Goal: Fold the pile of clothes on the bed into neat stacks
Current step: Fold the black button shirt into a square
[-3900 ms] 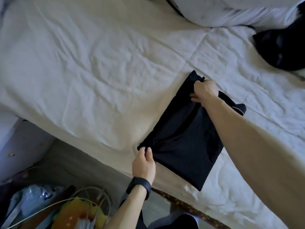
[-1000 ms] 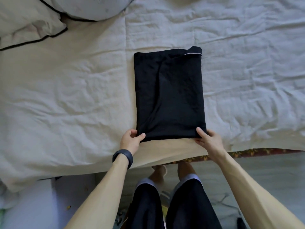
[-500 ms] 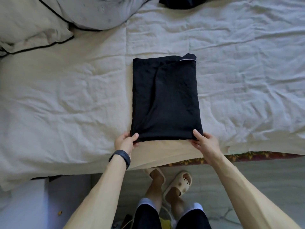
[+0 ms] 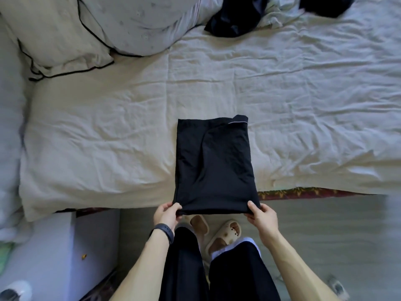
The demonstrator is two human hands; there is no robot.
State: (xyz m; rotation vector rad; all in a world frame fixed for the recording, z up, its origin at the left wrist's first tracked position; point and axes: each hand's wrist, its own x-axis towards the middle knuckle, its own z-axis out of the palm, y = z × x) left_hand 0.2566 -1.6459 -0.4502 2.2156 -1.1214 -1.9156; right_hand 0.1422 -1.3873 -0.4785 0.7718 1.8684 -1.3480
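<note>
The folded black garment [image 4: 213, 168] lies partly on the bed [image 4: 108, 135], its near edge past the bed's edge, pinched at its near corners by the left hand [image 4: 167, 213] and right hand [image 4: 261, 217], with more dark clothes [image 4: 234, 20] heaped beside the pillows [image 4: 86, 29].

The only view is from the head, looking steeply down over the bed [image 4: 130, 127] edge and the floor [image 4: 325, 224], quite near.

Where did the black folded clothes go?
The folded black garment lies at the bed's near edge, centre of view, its near corners pinched by left hand and right hand.
</note>
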